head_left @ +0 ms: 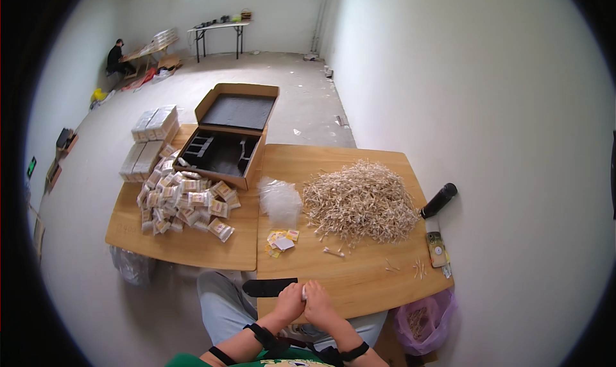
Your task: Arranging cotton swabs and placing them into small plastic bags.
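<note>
Close together at the table's near edge, my left hand (290,302) and my right hand (319,303) are both closed around a small white thing (304,293). Only a bit of it shows between the fingers, so its kind is hidden. A black flat strip (266,287) lies just left of my left hand. Beyond the hands, a few cotton swabs (333,252) lie in front of a big heap of cotton swabs (362,203). Left of the heap are a stack of clear plastic bags (280,202) and some small yellow and white cards (282,240).
Many filled packets (186,200) cover the left table, beside wrapped bundles (154,123) and an open cardboard box (250,174) with black lining. A black bottle (439,200) and a patterned case (437,249) sit at the right edge, above a purple bag (427,322). Another person (119,58) sits far left.
</note>
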